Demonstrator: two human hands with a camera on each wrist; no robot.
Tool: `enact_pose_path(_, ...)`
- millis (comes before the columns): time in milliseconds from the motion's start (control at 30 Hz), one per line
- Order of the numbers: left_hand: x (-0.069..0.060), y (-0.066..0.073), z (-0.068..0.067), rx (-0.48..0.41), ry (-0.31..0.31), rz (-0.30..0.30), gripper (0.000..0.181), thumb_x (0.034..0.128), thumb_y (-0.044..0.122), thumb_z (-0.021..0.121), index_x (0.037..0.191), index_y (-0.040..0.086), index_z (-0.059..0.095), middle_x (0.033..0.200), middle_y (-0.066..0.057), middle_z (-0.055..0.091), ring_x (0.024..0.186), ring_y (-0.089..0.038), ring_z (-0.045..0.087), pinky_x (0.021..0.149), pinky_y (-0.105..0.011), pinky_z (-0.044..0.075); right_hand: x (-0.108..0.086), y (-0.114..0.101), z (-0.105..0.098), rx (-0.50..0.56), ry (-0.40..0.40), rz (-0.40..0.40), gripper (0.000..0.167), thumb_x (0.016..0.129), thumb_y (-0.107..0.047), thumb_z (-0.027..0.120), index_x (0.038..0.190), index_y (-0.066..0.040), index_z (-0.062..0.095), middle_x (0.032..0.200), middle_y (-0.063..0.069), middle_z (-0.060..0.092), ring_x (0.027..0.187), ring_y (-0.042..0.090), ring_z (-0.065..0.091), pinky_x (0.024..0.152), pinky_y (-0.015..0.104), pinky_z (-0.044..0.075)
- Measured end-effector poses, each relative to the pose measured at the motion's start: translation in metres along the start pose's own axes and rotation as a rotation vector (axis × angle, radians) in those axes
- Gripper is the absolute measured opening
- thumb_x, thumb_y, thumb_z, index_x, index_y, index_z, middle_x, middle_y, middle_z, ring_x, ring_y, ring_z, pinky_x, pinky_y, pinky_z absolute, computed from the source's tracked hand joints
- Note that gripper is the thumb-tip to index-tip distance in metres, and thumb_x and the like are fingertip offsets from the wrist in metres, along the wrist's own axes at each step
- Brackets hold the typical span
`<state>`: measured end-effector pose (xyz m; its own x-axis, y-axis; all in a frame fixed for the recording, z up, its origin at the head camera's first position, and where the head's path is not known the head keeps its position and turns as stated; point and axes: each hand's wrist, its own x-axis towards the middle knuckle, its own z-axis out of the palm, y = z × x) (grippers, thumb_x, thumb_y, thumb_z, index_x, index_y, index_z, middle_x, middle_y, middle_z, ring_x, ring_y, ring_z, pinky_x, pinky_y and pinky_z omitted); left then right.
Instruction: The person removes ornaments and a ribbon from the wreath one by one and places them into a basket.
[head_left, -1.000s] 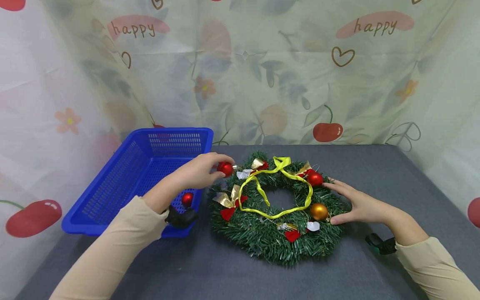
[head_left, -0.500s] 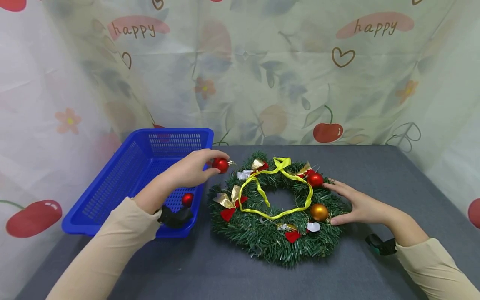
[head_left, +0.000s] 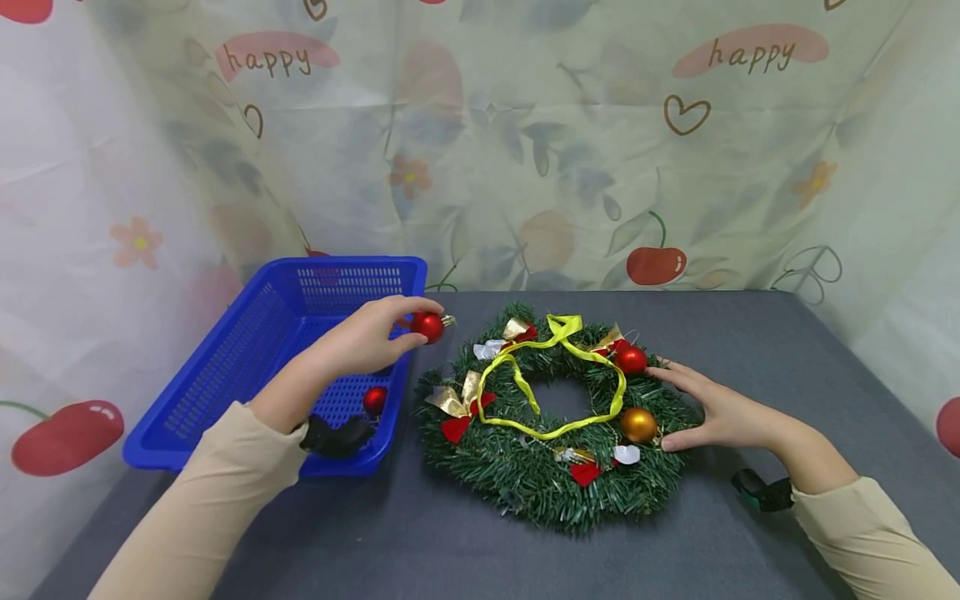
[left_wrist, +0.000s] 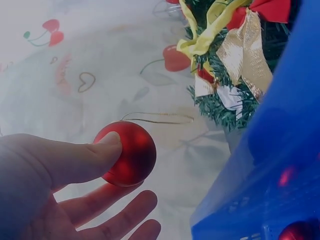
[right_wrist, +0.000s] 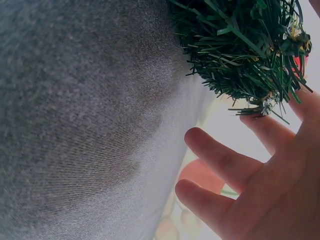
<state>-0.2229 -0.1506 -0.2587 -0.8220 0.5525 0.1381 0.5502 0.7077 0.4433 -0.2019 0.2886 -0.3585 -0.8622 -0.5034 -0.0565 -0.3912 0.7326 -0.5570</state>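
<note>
My left hand [head_left: 367,337] pinches a red Christmas bauble [head_left: 427,327] between thumb and fingers, above the right rim of the blue basket. In the left wrist view the bauble [left_wrist: 131,154] has a thin gold hanging loop, and the thumb presses on its side. A green wreath [head_left: 555,492] lies on the table, with bows, a yellow ribbon [head_left: 557,432], a red bauble [head_left: 631,359] and a gold bauble [head_left: 638,425] on it. At the wreath's right edge my right hand [head_left: 723,414] touches the greenery with its fingers spread and fairly straight.
The blue plastic basket [head_left: 258,329] stands left of the wreath, with another red bauble [head_left: 375,400] inside near its right wall. Grey cloth [head_left: 780,367] covers the table. A printed curtain [head_left: 480,167] hangs behind and at the sides.
My left hand has moved left with the red bauble, away from the wreath's upper left edge to over the basket's rim. My right hand and the wreath have stayed still.
</note>
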Motion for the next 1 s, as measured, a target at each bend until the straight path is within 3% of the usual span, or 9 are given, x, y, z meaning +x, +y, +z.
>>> enact_pose_path(600, -0.013, -0.009, -0.007, -0.029, 0.021, -0.060, 0.041, 0.0916, 0.006, 0.056, 0.132, 0.004, 0.051, 0.127, -0.018, 0.056, 0.113, -0.038, 0.056, 0.095, -0.049, 0.046, -0.002, 0.002, 0.001, 0.029, -0.027, 0.009, 0.094, 0.076, -0.039, 0.075, 0.147, -0.005, 0.024, 0.147, 0.028, 0.025, 0.128, 0.051, 0.034, 0.094, 0.067, 0.034)
enact_pose_path(867, -0.019, -0.013, -0.012, -0.030, 0.038, -0.082, 0.040, 0.0920, 0.008, 0.056, 0.131, 0.004, 0.051, 0.126, -0.019, 0.057, 0.111, -0.039, 0.057, 0.094, -0.052, 0.046, -0.002, 0.001, 0.001, 0.031, -0.023, 0.010, 0.094, 0.076, -0.039, 0.075, 0.146, -0.005, 0.024, 0.148, 0.028, 0.025, 0.128, 0.051, 0.034, 0.095, 0.067, 0.034)
enact_pose_path(1000, -0.021, -0.015, -0.012, -0.031, 0.041, -0.091, 0.039, 0.0918, 0.008, 0.056, 0.131, 0.005, 0.051, 0.124, -0.020, 0.058, 0.110, -0.040, 0.058, 0.093, -0.052, 0.047, -0.002, 0.001, 0.001, 0.015, -0.015, 0.013, 0.094, 0.075, -0.040, 0.076, 0.146, -0.006, 0.025, 0.148, 0.030, 0.022, 0.132, 0.053, 0.026, 0.096, 0.070, 0.030)
